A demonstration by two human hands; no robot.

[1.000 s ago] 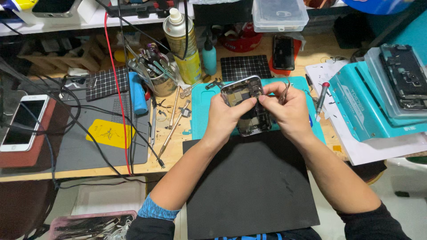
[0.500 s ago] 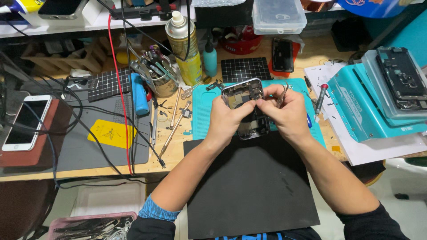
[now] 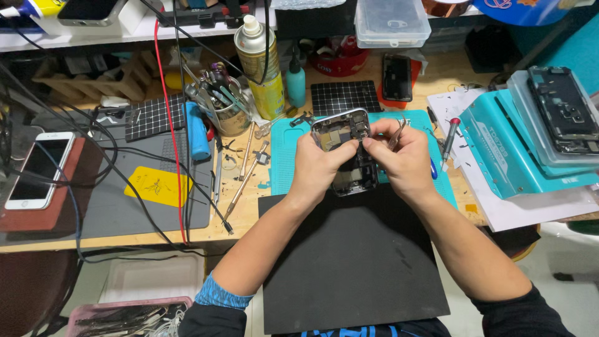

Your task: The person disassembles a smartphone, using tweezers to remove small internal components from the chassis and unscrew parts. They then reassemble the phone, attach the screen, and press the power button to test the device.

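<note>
I hold an opened phone body (image 3: 347, 134) with a silver frame and bare internals above a teal work mat (image 3: 284, 156). My left hand (image 3: 317, 167) grips its left side, thumb laid across the inside. My right hand (image 3: 402, 159) pinches at the phone's middle with thumb and forefinger and also carries metal tweezers (image 3: 399, 130) whose tips point up and away. A black mat (image 3: 349, 262) lies under my forearms.
A spray can (image 3: 262, 65), a tool cup (image 3: 226, 106), a small teal bottle (image 3: 296, 82) and a blue-handled tool (image 3: 198, 132) stand at the back. A white phone (image 3: 34, 170) rests at the left, teal trays with phone parts (image 3: 549, 125) at the right. A red-tipped screwdriver (image 3: 450, 137) lies nearby.
Both hands stay on the phone body; my right fingers have shifted slightly toward its middle, and the view has drifted a little.
</note>
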